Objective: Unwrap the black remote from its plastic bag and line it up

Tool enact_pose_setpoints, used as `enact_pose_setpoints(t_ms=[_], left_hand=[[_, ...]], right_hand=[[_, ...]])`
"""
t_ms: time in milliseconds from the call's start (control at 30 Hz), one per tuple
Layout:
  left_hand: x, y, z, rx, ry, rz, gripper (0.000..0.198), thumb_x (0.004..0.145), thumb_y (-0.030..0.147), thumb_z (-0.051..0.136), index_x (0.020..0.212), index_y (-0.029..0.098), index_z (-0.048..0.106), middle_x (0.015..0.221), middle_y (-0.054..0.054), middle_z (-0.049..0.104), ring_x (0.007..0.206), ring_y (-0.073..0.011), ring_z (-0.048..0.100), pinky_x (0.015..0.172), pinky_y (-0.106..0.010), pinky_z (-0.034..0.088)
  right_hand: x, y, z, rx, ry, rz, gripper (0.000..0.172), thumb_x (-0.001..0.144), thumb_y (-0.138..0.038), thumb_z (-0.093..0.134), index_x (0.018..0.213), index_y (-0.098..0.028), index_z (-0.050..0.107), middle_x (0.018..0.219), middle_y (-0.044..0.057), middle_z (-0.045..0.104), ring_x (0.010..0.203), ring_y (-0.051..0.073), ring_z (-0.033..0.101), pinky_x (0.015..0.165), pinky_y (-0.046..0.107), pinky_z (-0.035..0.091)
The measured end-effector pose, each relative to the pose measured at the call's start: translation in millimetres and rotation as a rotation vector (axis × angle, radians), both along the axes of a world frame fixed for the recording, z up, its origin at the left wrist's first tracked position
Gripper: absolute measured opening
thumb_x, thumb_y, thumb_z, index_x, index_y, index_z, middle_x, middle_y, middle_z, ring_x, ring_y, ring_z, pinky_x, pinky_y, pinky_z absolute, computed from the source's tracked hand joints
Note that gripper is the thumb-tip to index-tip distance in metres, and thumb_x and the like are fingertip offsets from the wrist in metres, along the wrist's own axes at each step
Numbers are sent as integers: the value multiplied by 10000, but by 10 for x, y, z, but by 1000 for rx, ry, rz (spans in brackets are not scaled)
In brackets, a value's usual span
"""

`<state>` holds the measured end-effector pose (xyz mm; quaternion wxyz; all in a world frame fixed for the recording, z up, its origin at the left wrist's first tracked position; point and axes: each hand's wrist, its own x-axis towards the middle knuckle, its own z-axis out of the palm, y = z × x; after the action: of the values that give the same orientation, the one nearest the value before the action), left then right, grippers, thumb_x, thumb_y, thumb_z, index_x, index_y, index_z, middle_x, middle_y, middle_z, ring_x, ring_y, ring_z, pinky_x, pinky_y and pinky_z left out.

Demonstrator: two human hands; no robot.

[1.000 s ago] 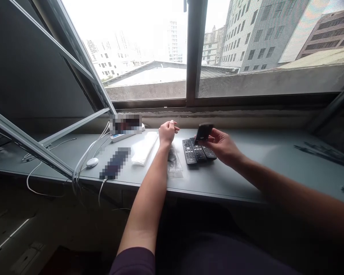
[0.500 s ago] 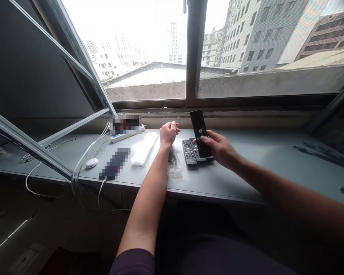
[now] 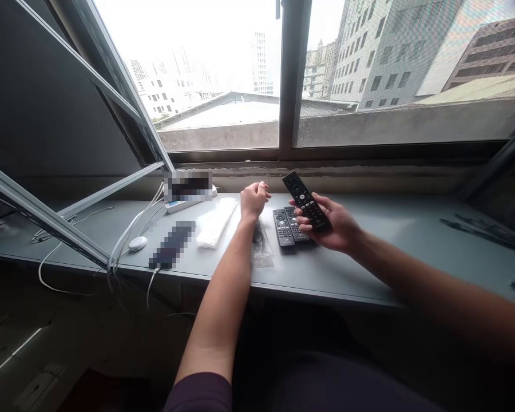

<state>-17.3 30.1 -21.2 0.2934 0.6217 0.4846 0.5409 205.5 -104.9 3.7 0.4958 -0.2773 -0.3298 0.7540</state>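
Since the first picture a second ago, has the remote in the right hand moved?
Yes. The remote in the right hand has swung from end-on to buttons-up, its tip now pointing up-left toward the window post.

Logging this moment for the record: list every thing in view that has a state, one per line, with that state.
right hand: shut on held remote
held remote: lifted, buttons up, tilted
two remotes: flat on the ledge, side by side
left hand: loosely curled, whether it holds anything cannot be told
plastic bag: lying flat
white cloth: folded, flat
window: swung open
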Motion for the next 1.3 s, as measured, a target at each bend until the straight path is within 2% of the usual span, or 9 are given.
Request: enact_pose_setpoints(t_ms=[200, 333, 500, 600, 733, 867, 1100, 1200, 1300], left_hand=[[-4, 7, -7, 9, -2, -4, 359, 1198, 363, 565, 972, 227, 809, 812, -48, 851, 700, -192, 771, 771, -319, 612], [-4, 13, -14, 15, 3, -6, 361, 1198, 357, 557, 973, 228, 808, 814, -46, 852, 706, -191, 774, 784, -319, 617], [-2, 4, -8, 18, -2, -14, 357, 1195, 352, 558, 966, 230, 803, 812, -49, 851, 702, -194, 768, 773, -325, 614], [-1, -3, -3, 14, 1, -11, 360, 1194, 353, 556, 964, 231, 805, 823, -52, 855, 713, -196, 772, 782, -329, 617], [-2, -4, 1, 18, 2, -8, 364, 1192, 357, 556, 968, 227, 812, 825, -56, 857, 710, -198, 770, 773, -333, 616], [-6, 0, 3, 23, -3, -8, 362, 1197, 362, 565, 963, 230, 809, 814, -52, 851, 700, -195, 768, 767, -327, 611], [-8, 2, 15, 3, -3, -1, 365, 1196, 354, 564, 956, 232, 811, 822, -58, 858, 710, -199, 771, 785, -333, 618], [-6, -7, 24, 0, 2, 6, 361, 1194, 343, 562, 955, 232, 809, 822, -56, 858, 709, -201, 772, 790, -338, 619], [-1, -16, 29, 0, 2, 6, 360, 1194, 340, 565, 953, 230, 807, 816, -53, 856, 703, -200, 769, 785, -339, 616]], right_hand=[[19, 5, -20, -104, 25, -8, 159, 1107, -256, 775, 1259, -213, 762, 1009, 76, 744, 790, 189, 720, 626, 255, 704], [24, 21, -36, -59, -58, -23, 149, 1097, -304, 805, 1224, -247, 750, 1201, 144, 822, 885, 250, 795, 622, 302, 737], [21, 40, -41, -59, -37, 10, 188, 1173, -384, 621, 1236, -247, 733, 1100, 137, 818, 688, 204, 661, 415, 253, 558], [29, 24, -22, -43, -39, 56, 210, 1121, -339, 627, 1242, -227, 758, 981, 113, 767, 639, 207, 603, 411, 278, 539], [12, -3, -15, -22, -36, 43, 212, 1077, -313, 705, 1233, -210, 805, 1033, 118, 791, 781, 241, 713, 590, 334, 672], [-8, 23, -86, 53, -97, -43, 285, 973, -98, 828, 1239, -202, 828, 1123, 104, 849, 941, 232, 810, 832, 348, 740], [-25, 35, -189, 333, -238, -188, 486, 744, -312, 1172, 1122, -262, 872, 1131, 41, 867, 1130, 259, 851, 1125, 428, 689], [-61, -53, -138, 522, -344, -335, 405, 770, -382, 1167, 1036, -313, 871, 1174, 34, 851, 1301, 314, 810, 1223, 525, 644], [-84, -150, -68, 728, -466, -426, 300, 811, -266, 1126, 982, -336, 889, 1311, 79, 821, 1519, 381, 692, 1304, 605, 585]])
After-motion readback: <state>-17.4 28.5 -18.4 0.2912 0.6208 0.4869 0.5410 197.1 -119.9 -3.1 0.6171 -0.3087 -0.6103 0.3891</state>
